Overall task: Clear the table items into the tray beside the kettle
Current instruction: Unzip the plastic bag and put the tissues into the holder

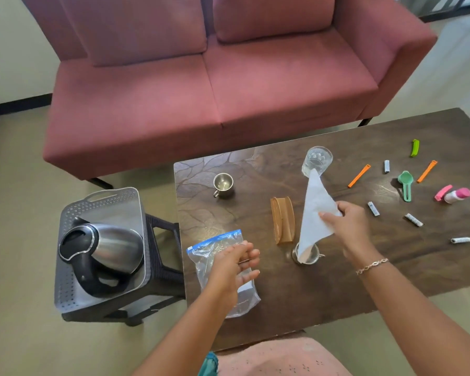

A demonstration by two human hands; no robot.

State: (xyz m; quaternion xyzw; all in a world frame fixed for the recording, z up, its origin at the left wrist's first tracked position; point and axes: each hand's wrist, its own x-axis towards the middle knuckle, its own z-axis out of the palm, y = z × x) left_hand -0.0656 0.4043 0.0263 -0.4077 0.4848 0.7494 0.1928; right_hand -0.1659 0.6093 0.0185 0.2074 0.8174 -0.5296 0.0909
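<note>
One napkin (314,213) hangs pinched in right hand (350,226).

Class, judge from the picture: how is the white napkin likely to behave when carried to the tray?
The napkin is probably floppy: it droops from the right hand's grip. Likely very light, since a pinch holds it. Its lower tip hangs in or over a small glass, so it might snag there.

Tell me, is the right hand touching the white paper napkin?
Touching. The head view shows the right hand pinching the white paper napkin at its right corner.
</note>
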